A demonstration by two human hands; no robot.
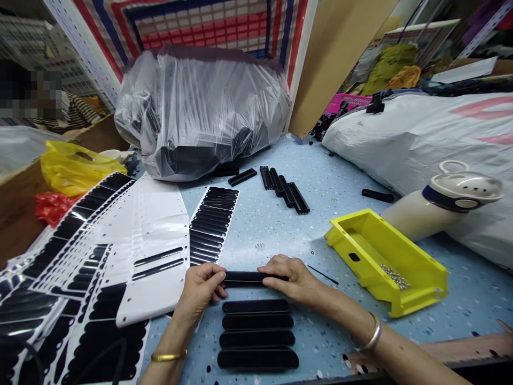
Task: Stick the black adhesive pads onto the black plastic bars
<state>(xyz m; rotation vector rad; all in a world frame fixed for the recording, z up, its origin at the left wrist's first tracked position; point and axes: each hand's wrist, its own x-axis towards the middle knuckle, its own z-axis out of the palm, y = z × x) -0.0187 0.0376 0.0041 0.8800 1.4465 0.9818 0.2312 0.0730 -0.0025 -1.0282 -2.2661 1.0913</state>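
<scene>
Between my two hands lies a long black strip-shaped piece (pixel 244 278), rounded at its ends. My left hand (pixel 204 283) pinches its left end, and my right hand (pixel 286 278) grips its right part, thumb in front and fingers behind. Just below, several similar black pieces (pixel 256 338) lie in a stacked column on the blue speckled table (pixel 256 230). Left of my left hand are white sheets (pixel 154 289) with black stickers. A thin black tool (pixel 323 275) rests right of my right hand.
A yellow bin (pixel 363 235) holding small metal parts stands at right, beside a cream bottle (pixel 425 211). More black pieces (pixel 284 188) lie farther back, before a large plastic-wrapped bundle (pixel 208 107). A white sack (pixel 401 133) fills the right back; a person sits at far left.
</scene>
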